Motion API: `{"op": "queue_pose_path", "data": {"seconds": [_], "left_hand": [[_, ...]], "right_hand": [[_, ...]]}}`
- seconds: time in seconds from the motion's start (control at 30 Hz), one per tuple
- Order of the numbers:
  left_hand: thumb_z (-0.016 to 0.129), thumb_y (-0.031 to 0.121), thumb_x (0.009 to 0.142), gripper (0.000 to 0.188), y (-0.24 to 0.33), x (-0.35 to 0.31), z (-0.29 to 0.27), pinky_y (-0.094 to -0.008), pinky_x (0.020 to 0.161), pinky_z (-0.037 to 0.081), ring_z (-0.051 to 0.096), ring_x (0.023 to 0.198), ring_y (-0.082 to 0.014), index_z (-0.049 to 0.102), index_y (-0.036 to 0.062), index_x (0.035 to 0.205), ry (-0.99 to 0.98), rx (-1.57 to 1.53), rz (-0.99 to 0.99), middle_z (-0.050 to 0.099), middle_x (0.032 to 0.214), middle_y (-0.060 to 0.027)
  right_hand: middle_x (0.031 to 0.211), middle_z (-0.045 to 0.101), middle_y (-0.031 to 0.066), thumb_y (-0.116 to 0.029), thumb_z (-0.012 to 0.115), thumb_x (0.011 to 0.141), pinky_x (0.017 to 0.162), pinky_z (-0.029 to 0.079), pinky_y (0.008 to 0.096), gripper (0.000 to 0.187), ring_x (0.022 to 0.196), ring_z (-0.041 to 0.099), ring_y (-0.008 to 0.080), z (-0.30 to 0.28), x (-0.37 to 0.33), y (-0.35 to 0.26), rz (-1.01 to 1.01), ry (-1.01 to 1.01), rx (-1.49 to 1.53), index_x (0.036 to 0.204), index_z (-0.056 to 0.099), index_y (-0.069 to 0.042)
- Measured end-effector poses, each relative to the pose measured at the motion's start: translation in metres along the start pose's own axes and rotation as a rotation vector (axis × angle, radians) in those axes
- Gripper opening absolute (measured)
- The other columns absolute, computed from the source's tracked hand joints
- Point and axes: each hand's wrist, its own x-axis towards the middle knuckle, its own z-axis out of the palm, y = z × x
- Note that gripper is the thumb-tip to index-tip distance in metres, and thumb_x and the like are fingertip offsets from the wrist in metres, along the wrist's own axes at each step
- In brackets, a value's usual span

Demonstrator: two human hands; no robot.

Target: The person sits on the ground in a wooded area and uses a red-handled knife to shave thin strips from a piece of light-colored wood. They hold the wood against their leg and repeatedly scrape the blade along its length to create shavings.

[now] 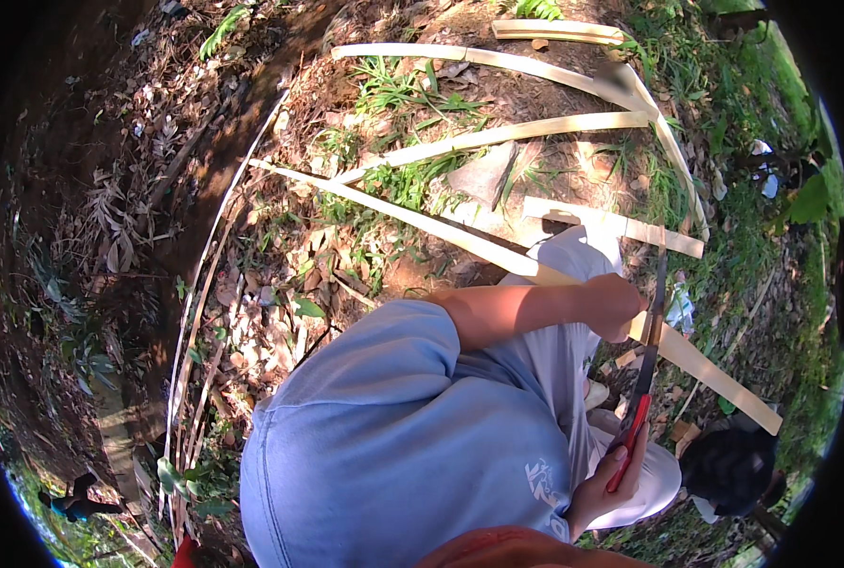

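Observation:
A long, pale wooden strip [424, 223] runs slantwise across my lap from the far left to the lower right. My left hand [615, 308] is closed around it above my knee. In my right hand [613, 478] is a handsaw [640, 409], gripped by its red-and-black handle. Its dark blade [659, 295] points away from me and crosses the strip just right of my left hand. Whether the teeth have cut into the wood cannot be made out. Beyond the left hand, a shorter wooden piece [630, 228] lies by my knee, partly behind the blade tip.
More pale strips [497, 139] lie on the leafy, grassy ground ahead, one short piece [559, 32] farthest off. Long thin strips [206, 275] stretch along the left. A flat grey stone [483, 175] sits among them. Someone's dark-haired head [730, 470] is close at the lower right.

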Motion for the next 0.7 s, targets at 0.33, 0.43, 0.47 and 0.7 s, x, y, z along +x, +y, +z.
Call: {"op": "queue_pose_path", "data": {"seconds": [0.33, 0.43, 0.47, 0.7], "left_hand": [[0.078, 0.022, 0.061, 0.029, 0.169, 0.121, 0.005, -0.0513, 0.069, 0.062, 0.076, 0.075, -0.0416, 0.077, 0.0005, 0.079, 0.049, -0.083, 0.267, 0.074, 0.076, -0.0176], [0.077, 0.019, 0.059, 0.025, 0.225, 0.141, 0.026, -0.0508, 0.067, 0.061, 0.076, 0.075, -0.0413, 0.077, 0.0012, 0.077, 0.077, -0.219, 0.401, 0.075, 0.076, -0.0172], [0.077, 0.019, 0.059, 0.024, 0.232, 0.143, 0.026, -0.0504, 0.067, 0.061, 0.076, 0.074, -0.0410, 0.077, 0.0018, 0.076, 0.055, -0.247, 0.388, 0.075, 0.076, -0.0172], [0.079, 0.020, 0.060, 0.023, 0.192, 0.138, 0.031, -0.0509, 0.070, 0.061, 0.077, 0.075, -0.0404, 0.077, 0.0040, 0.077, 0.004, -0.277, 0.286, 0.076, 0.080, -0.0176]], "right_hand": [[0.153, 0.061, 0.0211, -0.013, 0.045, 0.117, 0.088, 0.057, 0.0331, 0.046, 0.106, 0.068, 0.0209, -0.056, -0.004, -0.006, -0.120, 0.508, 0.114, 0.159, 0.053, 0.002], [0.152, 0.061, 0.0219, -0.014, 0.045, 0.117, 0.089, 0.055, 0.0342, 0.046, 0.107, 0.065, 0.0217, -0.059, -0.016, -0.006, -0.051, 0.599, 0.047, 0.159, 0.053, 0.004], [0.152, 0.061, 0.0221, -0.014, 0.045, 0.117, 0.089, 0.054, 0.0346, 0.046, 0.107, 0.065, 0.0220, -0.060, -0.013, -0.002, -0.035, 0.593, 0.045, 0.158, 0.053, 0.004], [0.152, 0.061, 0.0239, -0.017, 0.046, 0.118, 0.092, 0.049, 0.0371, 0.046, 0.109, 0.059, 0.0241, -0.067, -0.012, 0.024, 0.039, 0.529, 0.091, 0.157, 0.053, 0.007]]}}
